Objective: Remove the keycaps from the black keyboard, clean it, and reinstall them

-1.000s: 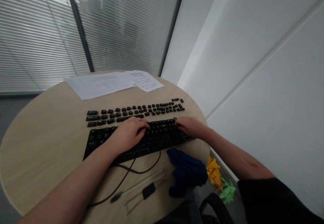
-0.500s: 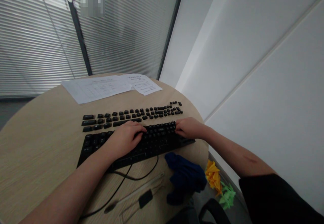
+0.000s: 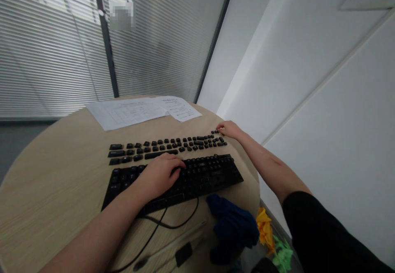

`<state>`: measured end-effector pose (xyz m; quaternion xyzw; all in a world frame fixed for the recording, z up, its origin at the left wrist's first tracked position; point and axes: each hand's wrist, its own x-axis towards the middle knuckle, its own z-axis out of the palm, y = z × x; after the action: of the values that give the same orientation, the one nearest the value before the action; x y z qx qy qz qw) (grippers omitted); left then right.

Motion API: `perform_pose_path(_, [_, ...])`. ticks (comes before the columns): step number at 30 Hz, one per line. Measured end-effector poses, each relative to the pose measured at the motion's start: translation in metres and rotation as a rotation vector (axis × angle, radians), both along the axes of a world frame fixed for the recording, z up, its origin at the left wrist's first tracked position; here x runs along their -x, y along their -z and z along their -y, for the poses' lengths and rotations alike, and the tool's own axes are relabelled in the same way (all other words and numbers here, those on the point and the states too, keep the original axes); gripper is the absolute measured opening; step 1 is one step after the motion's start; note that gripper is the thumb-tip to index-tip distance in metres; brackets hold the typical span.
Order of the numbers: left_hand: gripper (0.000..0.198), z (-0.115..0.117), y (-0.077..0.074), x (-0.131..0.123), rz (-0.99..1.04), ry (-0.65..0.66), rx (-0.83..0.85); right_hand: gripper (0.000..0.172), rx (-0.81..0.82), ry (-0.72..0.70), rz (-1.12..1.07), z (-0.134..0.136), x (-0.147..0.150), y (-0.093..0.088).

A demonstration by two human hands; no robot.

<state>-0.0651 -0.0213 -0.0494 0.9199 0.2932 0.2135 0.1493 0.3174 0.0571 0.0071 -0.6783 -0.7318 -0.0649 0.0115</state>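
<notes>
A black keyboard (image 3: 212, 172) lies on the round wooden table, with several keys off it. My left hand (image 3: 162, 174) rests over its middle, thumb and index finger apart and the other fingers partly hidden; it holds nothing that I can see. Behind the keyboard, loose black keycaps stand in rows, among them a long space bar (image 3: 160, 154). At the far right end of the rows, my right hand (image 3: 230, 129) has its fingertips pinched low at the table, seemingly round a small keycap that they mostly hide.
Printed papers (image 3: 132, 110) lie at the table's back. In front of the keyboard are its cable (image 3: 154, 222), a slim brush-like tool (image 3: 173, 242) and a dark blue cloth (image 3: 234, 223). Yellow (image 3: 265, 227) and green (image 3: 282, 253) crumpled pieces sit below the right edge, near the white wall.
My right hand has left the keyboard's right part and moved back to the far right end of the keycap rows. My left hand stays on the keyboard. The view has shifted slightly.
</notes>
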Motion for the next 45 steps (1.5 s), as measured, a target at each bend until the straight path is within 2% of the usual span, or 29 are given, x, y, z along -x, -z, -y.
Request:
perform_pose_path(4, [0.03,0.0,-0.002,0.002,0.011,-0.006,0.007,0.02,0.038,-0.019,0.01,-0.027,-0.004,0.016])
perform_pose_path(9, [0.03,-0.001,-0.002,0.004,0.014,-0.012,0.016,0.018,0.086,-0.038,0.008,-0.042,-0.004,0.031])
perform_pose_path(14, [0.03,-0.002,-0.002,0.004,-0.004,-0.006,0.036,0.016,0.036,-0.012,-0.036,-0.039,0.005,0.026])
perform_pose_path(17, [0.03,-0.004,-0.001,0.004,0.006,0.001,0.024,0.016,-0.045,0.004,-0.086,-0.016,0.007,0.011])
perform_pose_path(21, [0.031,-0.007,0.001,0.004,0.016,0.003,0.005,0.015,-0.084,-0.044,-0.182,0.054,0.005,0.0])
perform_pose_path(25, [0.031,-0.01,0.002,0.005,0.022,0.003,-0.006,0.006,-0.003,-0.179,-0.399,0.131,0.006,0.014])
perform_pose_path(28, [0.032,-0.012,0.0,0.007,0.038,0.003,-0.004,0.002,0.016,-0.177,-0.431,0.162,0.009,0.032])
perform_pose_path(31, [0.032,-0.012,-0.003,0.009,0.057,0.009,0.008,0.003,0.014,-0.147,-0.396,0.167,0.012,0.046])
perform_pose_path(34, [0.033,-0.012,-0.003,0.01,0.058,0.01,0.012,0.005,0.005,-0.139,-0.334,0.162,0.014,0.052])
perform_pose_path(45, [0.031,-0.011,-0.003,0.008,0.037,0.018,0.008,0.009,0.118,-0.266,-0.2,0.153,0.019,0.039])
